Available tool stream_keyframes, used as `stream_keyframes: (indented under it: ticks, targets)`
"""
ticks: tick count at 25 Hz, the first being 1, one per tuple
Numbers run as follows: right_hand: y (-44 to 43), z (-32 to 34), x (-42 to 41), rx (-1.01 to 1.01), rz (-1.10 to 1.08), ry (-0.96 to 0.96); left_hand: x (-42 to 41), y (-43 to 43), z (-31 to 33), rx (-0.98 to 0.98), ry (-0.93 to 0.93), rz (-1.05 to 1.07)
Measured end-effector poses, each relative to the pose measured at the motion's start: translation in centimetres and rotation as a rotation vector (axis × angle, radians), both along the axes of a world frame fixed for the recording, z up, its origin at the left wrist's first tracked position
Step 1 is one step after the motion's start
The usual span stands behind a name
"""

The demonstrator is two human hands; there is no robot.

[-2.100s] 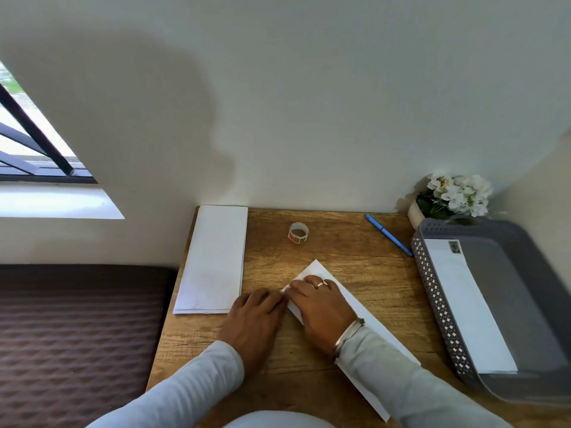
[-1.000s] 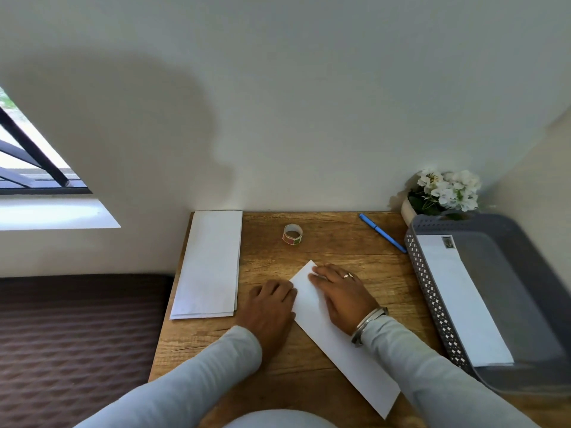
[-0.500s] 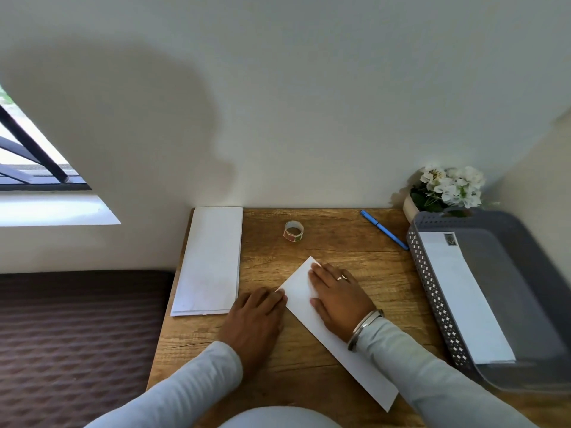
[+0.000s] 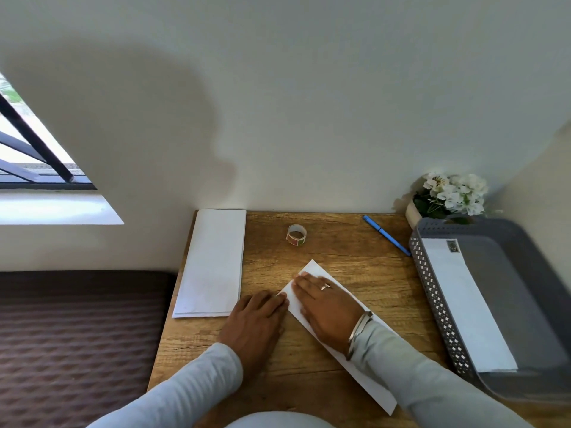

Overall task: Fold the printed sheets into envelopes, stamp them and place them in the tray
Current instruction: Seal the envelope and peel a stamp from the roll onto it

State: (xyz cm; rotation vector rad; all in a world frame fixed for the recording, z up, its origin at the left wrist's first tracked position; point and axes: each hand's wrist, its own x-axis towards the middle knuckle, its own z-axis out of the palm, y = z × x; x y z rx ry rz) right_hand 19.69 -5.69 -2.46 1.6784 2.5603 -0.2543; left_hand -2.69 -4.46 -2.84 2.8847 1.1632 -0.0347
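Note:
A long folded white sheet (image 4: 375, 392) lies diagonally on the wooden desk (image 4: 340, 261). My right hand (image 4: 327, 305) lies flat on its upper end, fingers straight, pressing it down. My left hand (image 4: 255, 319) rests flat on the desk, its fingertips touching the sheet's left corner. A stack of white sheets (image 4: 213, 264) sits at the desk's left edge. A small roll of stamps (image 4: 296, 234) stands near the back. The grey tray (image 4: 531, 304) on the right holds one stamped white envelope (image 4: 460, 301).
A blue pen (image 4: 386, 235) lies at the back right of the desk. A pot of white flowers (image 4: 448, 196) stands in the corner behind the tray. The wall runs along the desk's back edge. A brown padded surface (image 4: 77, 344) lies left of the desk.
My right hand slid up along the sheet and then back down, smoothing it flat. My left hand stayed at the sheet's left corner.

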Motion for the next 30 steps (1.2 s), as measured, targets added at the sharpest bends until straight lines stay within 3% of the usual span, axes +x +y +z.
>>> stream_keyframes:
  ticks: [3,8,12,19,24,27,30]
  targets:
    - [0.4,-0.1,0.8,0.011,0.069,-0.028,0.0,0.0,0.1,-0.004,0.026,0.001]
    - [2.1,0.7,3.2,-0.027,-0.131,-0.038,0.8,0.2,0.9,0.005,0.006,0.018]
    - [2.0,0.9,2.8,-0.073,-0.142,-0.025,4.4,1.2,1.8,-0.207,0.071,0.047]
    - [1.8,0.9,2.8,-0.044,-0.169,0.016,2.4,0.9,0.7,-0.163,0.141,0.014]
    - [1.7,1.0,2.5,-0.039,-0.192,0.038,0.9,0.1,1.9,-0.110,0.020,0.036]
    - [1.8,1.2,2.5,-0.065,-0.204,0.067,2.7,3.3,3.9,-0.177,-0.116,0.119]
    - [1.9,1.2,2.7,-0.078,-0.216,0.098,4.4,7.4,5.0,-0.097,-0.215,0.190]
